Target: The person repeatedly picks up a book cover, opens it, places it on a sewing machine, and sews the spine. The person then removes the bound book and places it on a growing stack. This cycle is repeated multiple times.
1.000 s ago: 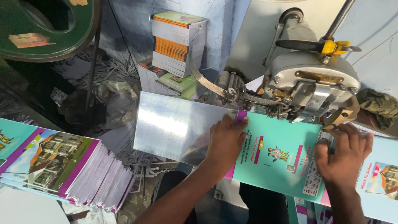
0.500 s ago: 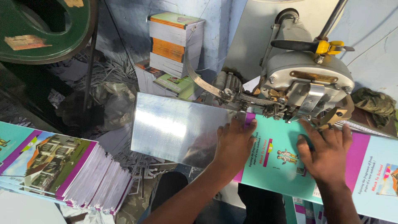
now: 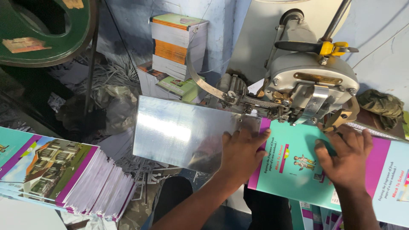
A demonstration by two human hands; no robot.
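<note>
Cluttered workshop: left hand (image 3: pixel 240 153) and right hand (image 3: pixel 347 155) press flat, open-palmed, on the booklet cover (image 3: pixel 294 166); fingertips at twelve o'clock risk the stitching machine (image 3: pixel 311 89).

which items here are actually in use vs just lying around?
In use:
left hand
right hand
teal booklet cover
stitching machine head
shiny metal table

Lying about:
booklet pile
stacked books
paper scraps
camouflage cloth

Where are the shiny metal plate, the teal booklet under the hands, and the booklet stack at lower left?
Metal plate (image 3: pixel 179 132), head view, its bare middle.
Teal booklet (image 3: pixel 294 170), head view, cover between the hands.
Booklet stack (image 3: pixel 55 168), head view, top cover.
</note>
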